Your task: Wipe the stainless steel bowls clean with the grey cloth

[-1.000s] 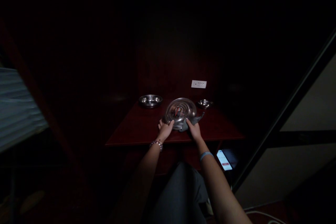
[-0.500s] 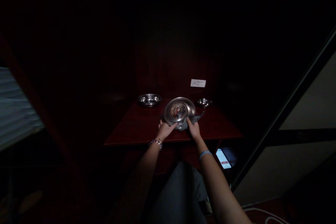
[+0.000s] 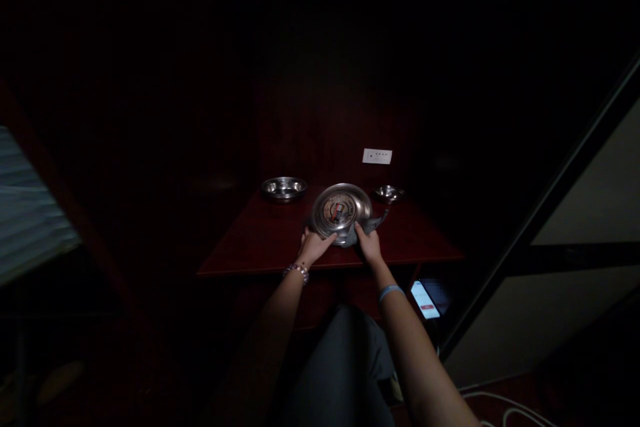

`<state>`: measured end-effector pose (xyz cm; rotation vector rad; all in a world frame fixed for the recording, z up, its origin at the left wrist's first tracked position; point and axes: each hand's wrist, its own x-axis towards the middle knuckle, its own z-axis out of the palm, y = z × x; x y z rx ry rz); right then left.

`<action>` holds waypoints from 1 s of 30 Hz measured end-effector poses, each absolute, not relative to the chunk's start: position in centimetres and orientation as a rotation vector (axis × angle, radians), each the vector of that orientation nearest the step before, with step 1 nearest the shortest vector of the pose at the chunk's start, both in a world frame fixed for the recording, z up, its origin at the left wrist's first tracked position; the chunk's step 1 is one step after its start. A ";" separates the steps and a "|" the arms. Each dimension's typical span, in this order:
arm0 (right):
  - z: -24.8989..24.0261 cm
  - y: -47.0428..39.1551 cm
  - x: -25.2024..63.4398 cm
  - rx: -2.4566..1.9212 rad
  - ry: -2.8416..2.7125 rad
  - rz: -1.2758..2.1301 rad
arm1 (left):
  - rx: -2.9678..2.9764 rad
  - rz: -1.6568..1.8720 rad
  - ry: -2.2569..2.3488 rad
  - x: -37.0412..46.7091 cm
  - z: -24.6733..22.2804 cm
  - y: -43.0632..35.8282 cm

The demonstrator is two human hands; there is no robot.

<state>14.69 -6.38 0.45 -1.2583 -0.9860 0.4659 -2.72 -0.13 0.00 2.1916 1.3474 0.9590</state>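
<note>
A shiny metal basin (image 3: 364, 203) is tilted up above the table, its underside with a round label turned toward me. My left hand (image 3: 315, 245) is closed on its lower left edge, the thumb lying over the metal. At the lower right, my right hand (image 3: 369, 244) pinches a grey cloth (image 3: 373, 225) against the basin. One end of the cloth sticks out to the right. The fingers behind the basin are hidden.
On the dark red table (image 3: 250, 247), another metal basin (image 3: 284, 197) stands at the back left and a small metal bowl (image 3: 389, 195) at the back right. A white socket plate (image 3: 377, 156) is on the back wall. Below the table's right side glows a phone (image 3: 425, 300).
The basin has turned slightly in my hands, so its label sits at a different angle. Both hands keep their grip in nearly the same place.
</note>
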 end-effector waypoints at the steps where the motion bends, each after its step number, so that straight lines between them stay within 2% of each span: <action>1: 0.4 -6.3 14.7 -1.260 -0.990 0.464 | 2.193 0.961 1.346 -2.7 0.0 -0.1; 30: -0.7 -5.3 15.3 -1.279 -1.011 0.465 | 2.173 1.011 1.298 -2.9 0.6 -0.6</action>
